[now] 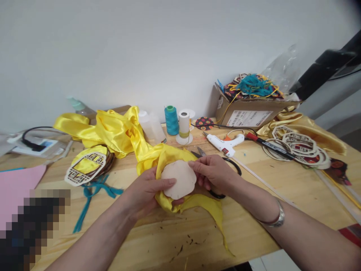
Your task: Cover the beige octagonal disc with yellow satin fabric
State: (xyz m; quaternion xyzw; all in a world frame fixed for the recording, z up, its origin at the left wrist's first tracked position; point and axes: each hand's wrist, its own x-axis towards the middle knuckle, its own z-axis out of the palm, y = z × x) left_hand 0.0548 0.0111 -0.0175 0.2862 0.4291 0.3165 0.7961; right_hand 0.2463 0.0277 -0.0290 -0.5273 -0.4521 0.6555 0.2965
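My left hand [146, 188] and my right hand [213, 173] together hold a pale scalloped wooden piece [179, 178] pressed against yellow satin fabric [169, 158] just above the wooden table [158, 241]. The thumb of my left hand lies on the piece's lower left edge, with the fingers curled under the fabric. My right hand pinches the piece's right edge. A tail of the fabric trails down toward the table's front edge. Black-handled scissors [228, 165] lie behind my right hand, partly hidden.
A white glue gun [225, 143], teal thread spool [171, 120], white spool [184, 126] and clear bottle [152, 126] stand behind. Laser-cut wooden frames lie left [86, 167] and right [301, 146]. A cardboard box [248, 113] holds scraps. Teal ribbon [93, 192] and pink paper [17, 188] lie left.
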